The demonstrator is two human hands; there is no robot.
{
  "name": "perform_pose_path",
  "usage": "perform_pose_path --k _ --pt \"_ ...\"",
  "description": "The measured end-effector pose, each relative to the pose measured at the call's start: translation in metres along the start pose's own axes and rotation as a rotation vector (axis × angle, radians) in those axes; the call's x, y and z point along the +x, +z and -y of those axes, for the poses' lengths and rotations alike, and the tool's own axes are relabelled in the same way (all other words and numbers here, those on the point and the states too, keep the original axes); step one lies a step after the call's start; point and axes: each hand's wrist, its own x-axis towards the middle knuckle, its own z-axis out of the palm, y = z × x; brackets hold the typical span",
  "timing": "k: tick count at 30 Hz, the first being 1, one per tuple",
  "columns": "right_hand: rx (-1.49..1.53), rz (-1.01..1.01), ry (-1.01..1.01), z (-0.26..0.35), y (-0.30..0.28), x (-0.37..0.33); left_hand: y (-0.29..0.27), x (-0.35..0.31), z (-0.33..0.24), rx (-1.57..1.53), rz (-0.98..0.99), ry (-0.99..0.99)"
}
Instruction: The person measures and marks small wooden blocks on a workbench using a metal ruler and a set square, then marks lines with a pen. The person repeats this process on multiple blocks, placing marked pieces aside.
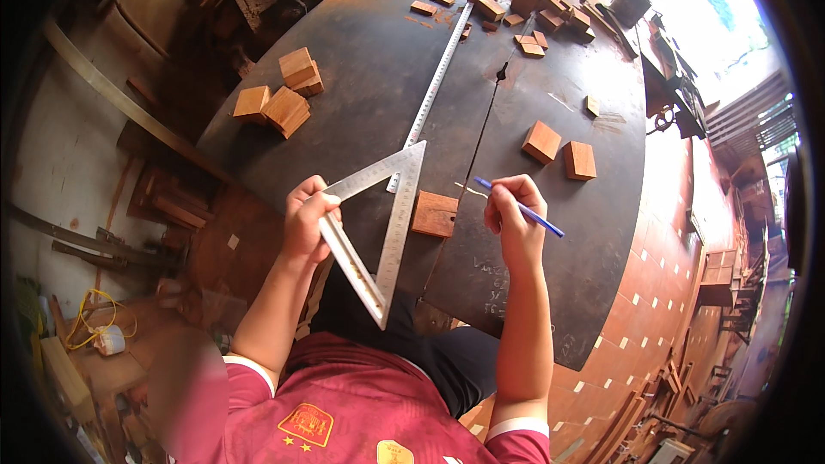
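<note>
My left hand (308, 222) grips a silver triangular set square (400, 228) by one corner, holding it over the near edge of the dark table. A blue pen (540, 219) is pinched in my right hand (517, 206), its tip pointing up and left. Between the two hands a reddish-brown wooden block (435, 214) lies on the tabletop, close to the set square's long edge but seemingly apart from it. A long steel ruler (438, 77) lies flat beyond, its near end partly hidden under the set square.
Two wooden blocks (541, 143) sit right of the table's dark seam. Several more blocks (286, 110) are grouped at the left, and a big pile (537, 0) covers the far end. A small wood piece (592, 106) lies near the right edge of the table (361, 60).
</note>
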Motion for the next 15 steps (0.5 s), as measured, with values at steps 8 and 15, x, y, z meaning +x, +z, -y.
perform_pose_path --k 8,15 --pt "-0.294 -0.027 0.008 -0.013 0.002 0.003 -0.038 0.011 -0.033 0.164 -0.107 0.13" --pt "-0.842 0.326 -0.424 0.006 -0.001 -0.006 -0.049 0.029 -0.053 0.519 -0.157 0.334"
